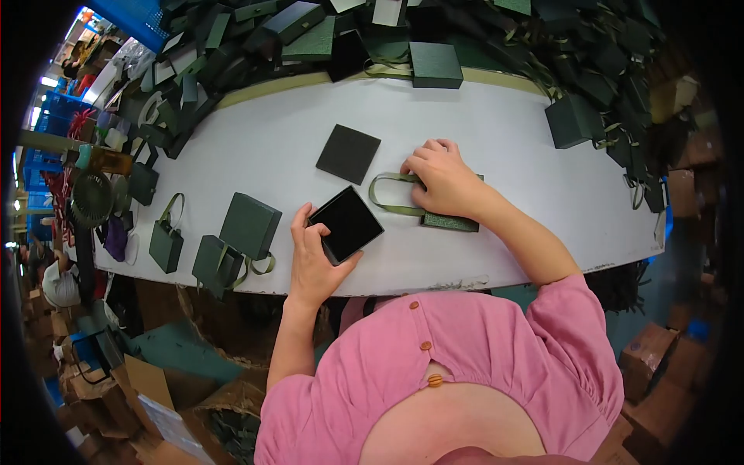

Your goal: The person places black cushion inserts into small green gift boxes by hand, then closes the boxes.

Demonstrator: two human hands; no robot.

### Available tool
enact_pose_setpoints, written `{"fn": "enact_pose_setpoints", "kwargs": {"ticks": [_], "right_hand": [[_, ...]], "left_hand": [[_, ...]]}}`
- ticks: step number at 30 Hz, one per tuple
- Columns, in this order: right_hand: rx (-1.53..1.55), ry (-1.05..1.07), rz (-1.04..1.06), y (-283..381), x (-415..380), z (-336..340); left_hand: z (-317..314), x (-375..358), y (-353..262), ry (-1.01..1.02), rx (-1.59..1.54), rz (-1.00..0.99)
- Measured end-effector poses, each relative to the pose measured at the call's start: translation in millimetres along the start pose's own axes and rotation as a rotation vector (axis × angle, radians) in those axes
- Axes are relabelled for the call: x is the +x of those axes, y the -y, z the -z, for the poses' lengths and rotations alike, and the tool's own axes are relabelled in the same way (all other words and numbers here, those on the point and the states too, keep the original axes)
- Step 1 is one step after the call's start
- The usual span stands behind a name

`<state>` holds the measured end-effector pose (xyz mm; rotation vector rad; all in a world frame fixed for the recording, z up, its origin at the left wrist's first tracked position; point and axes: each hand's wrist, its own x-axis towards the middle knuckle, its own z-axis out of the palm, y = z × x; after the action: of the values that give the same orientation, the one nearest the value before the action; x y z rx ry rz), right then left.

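My left hand (316, 256) grips an open box (353, 226) with a black inside, its thumb reaching over the near-left wall. Under my right hand (443, 178) lies a dark green box (451, 223) with a textured surface; the curled fingers cover much of it. A green ribbon handle (391, 208) loops out from that box to the left, passing by my right thumb. Flat on the table, just beyond the open box, is a dark square pad (348, 153). Neither hand touches it.
Left on the white table (496, 263) stand a small green box with a handle (166, 245), a larger green box (250, 225) and another box (216, 262). Many green boxes (310, 39) are heaped along the far edge. One box (573, 121) sits at the right.
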<state>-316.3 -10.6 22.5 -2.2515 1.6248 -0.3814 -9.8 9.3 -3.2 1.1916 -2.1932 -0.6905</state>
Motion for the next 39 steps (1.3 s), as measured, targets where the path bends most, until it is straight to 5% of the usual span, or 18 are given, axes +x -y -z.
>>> {"fn": "enact_pose_setpoints", "kwargs": {"ticks": [7, 11, 19, 22, 27, 32, 34, 39], "right_hand": [[0.32, -0.659, 0.186, -8, -38, 4], [-0.004, -0.528, 0.036, 0, -87, -3], [0.478, -0.674, -0.019, -1, -88, -14], [0.511, -0.592, 0.033, 2, -84, -7], [0.701, -0.465, 0.128, -3, -81, 12], [0.748, -0.396, 0.122, 41, -66, -14], [0.592, -0.362, 0.262, 45, -57, -26], [0.694, -0.243, 0.275, 54, -23, -32]], "left_hand": [[1, 3, -7, -0.054, -0.067, -0.005], [-9, 16, -24, -0.153, -0.1, -0.036], [-34, 48, -54, -0.163, -0.011, -0.1], [-28, 45, -60, -0.099, -0.094, -0.19], [3, 38, -50, 0.284, -0.418, -0.23], [-34, 28, -52, 0.192, -0.572, -0.28], [-32, 34, -60, 0.08, -0.509, -0.395], [19, 55, -6, 0.232, 0.176, -0.236]]}}
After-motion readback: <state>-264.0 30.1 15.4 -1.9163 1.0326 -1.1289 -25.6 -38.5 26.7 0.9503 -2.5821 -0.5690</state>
